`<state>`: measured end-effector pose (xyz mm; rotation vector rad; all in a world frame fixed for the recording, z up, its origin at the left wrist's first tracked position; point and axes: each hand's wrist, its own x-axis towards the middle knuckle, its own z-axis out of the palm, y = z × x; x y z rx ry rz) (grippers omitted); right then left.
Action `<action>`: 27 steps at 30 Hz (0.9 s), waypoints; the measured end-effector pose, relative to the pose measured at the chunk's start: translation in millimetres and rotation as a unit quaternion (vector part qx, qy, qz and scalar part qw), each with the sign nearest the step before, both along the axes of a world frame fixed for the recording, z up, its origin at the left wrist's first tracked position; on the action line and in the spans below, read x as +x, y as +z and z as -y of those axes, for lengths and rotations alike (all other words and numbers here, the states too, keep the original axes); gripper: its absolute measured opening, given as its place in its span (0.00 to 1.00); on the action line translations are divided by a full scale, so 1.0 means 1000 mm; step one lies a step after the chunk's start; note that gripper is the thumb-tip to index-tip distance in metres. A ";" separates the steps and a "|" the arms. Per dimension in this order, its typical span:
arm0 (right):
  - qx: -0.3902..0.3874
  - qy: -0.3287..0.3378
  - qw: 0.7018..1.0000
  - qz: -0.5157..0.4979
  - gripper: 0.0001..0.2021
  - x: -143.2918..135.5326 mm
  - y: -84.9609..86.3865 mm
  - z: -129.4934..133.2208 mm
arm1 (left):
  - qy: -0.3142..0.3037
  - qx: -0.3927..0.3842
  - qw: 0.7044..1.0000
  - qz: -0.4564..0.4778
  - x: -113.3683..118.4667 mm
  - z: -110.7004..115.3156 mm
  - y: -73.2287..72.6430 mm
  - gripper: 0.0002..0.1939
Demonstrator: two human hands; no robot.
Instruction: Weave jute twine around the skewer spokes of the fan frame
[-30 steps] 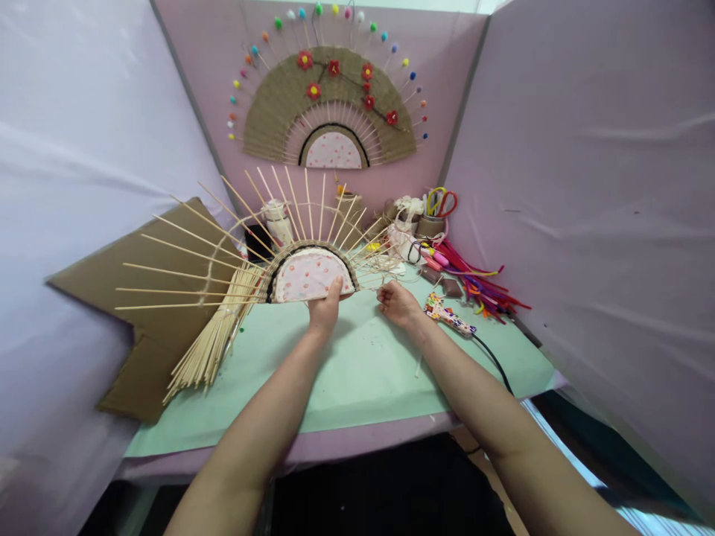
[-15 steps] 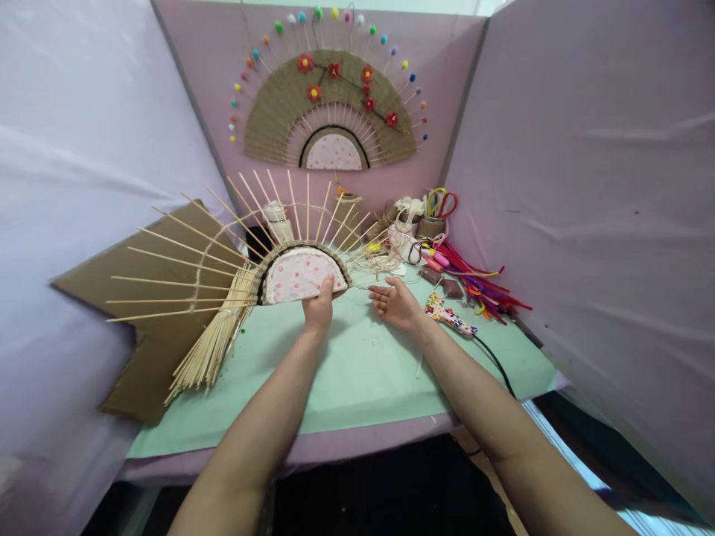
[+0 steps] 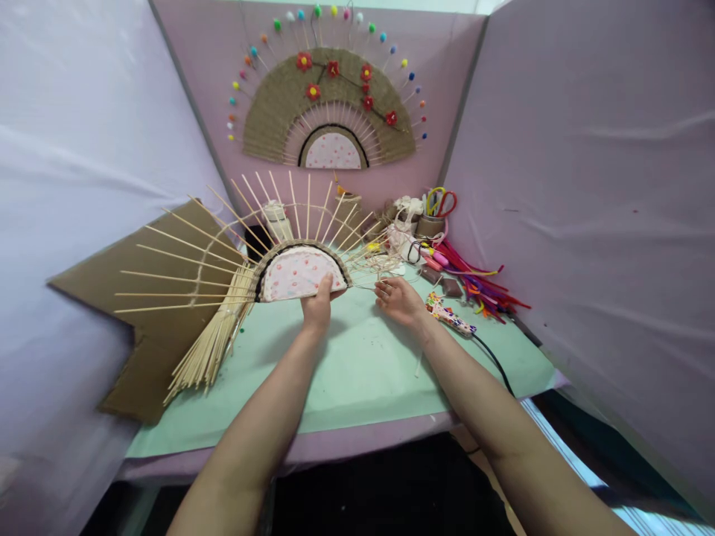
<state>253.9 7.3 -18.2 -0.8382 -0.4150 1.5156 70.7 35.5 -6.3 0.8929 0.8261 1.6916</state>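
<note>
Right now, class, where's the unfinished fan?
In the head view, the unfinished fan is left of centre, in the left hand, below the finished fan on the wall.

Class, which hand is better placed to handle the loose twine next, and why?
Probably right: the right hand is nearer the twine; whether it pinches a strand is unclear. The left hand is occupied, holding the stick fan by its lower edge.

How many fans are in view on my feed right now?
2. The bare-ribbed fan is held in the left hand; the flower-decorated fan is on the pink back wall, beyond and above it. No part of a third shows.
</note>
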 end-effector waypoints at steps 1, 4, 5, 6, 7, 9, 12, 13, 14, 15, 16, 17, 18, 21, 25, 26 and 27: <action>0.002 0.001 1.000 -0.002 0.06 0.000 0.000 0.000 | -0.005 -0.002 1.000 -0.003 0.000 0.000 0.000 0.28; 0.006 0.005 1.000 -0.004 0.08 0.001 0.003 0.003 | -0.018 0.001 1.000 -0.005 0.001 0.000 -0.001 0.24; 0.008 0.006 1.000 -0.003 0.09 0.001 0.003 0.003 | -0.021 0.003 1.000 -0.005 0.001 0.000 -0.002 0.23; 0.009 0.007 1.000 -0.001 0.10 0.000 0.004 0.004 | -0.023 0.005 1.000 -0.005 0.001 0.000 -0.002 0.22; 0.010 0.007 1.000 0.000 0.10 0.000 0.005 0.005 | -0.023 0.006 1.000 -0.004 0.001 0.000 -0.002 0.21; 0.011 0.007 1.000 0.003 0.12 -0.002 0.006 0.006 | -0.024 0.007 1.000 -0.003 0.001 0.001 -0.001 0.20; 0.009 0.005 1.000 0.003 0.12 -0.003 0.007 0.006 | -0.025 0.006 1.000 0.000 0.001 0.002 -0.001 0.20; 0.009 0.004 1.000 0.002 0.12 -0.003 0.007 0.006 | -0.027 0.005 1.000 -0.001 0.001 0.002 0.000 0.20; 0.008 0.003 1.000 0.000 0.12 -0.003 0.006 0.005 | -0.029 0.005 1.000 -0.002 0.002 0.003 0.000 0.20; 0.008 0.002 1.000 -0.002 0.12 -0.003 0.006 0.005 | -0.032 0.006 0.999 -0.004 0.002 0.003 -0.001 0.20; 0.008 0.002 1.000 -0.004 0.12 -0.002 0.005 0.005 | -0.034 0.006 0.999 -0.007 0.002 0.003 -0.001 0.20; 0.008 0.001 1.000 -0.006 0.12 -0.002 0.005 0.005 | -0.036 0.006 0.999 -0.009 0.003 0.004 -0.001 0.20; 0.007 0.001 1.000 -0.008 0.12 -0.002 0.004 0.004 | -0.036 0.005 0.999 -0.011 0.003 0.004 -0.001 0.20; 0.009 0.000 1.000 -0.014 0.12 -0.002 0.002 0.003 | -0.037 0.004 0.999 -0.014 0.003 0.004 -0.002 0.20; 0.012 0.001 1.000 -0.023 0.12 -0.002 -0.001 0.001 | -0.042 0.002 0.999 -0.017 0.003 0.003 -0.003 0.21; 0.013 0.002 1.000 -0.026 0.12 -0.002 -0.001 0.001 | -0.041 0.000 0.999 -0.018 0.004 0.004 -0.003 0.21; 0.013 0.002 0.999 -0.030 0.12 -0.002 -0.002 0.001 | -0.040 -0.002 0.999 -0.020 0.004 0.004 -0.003 0.22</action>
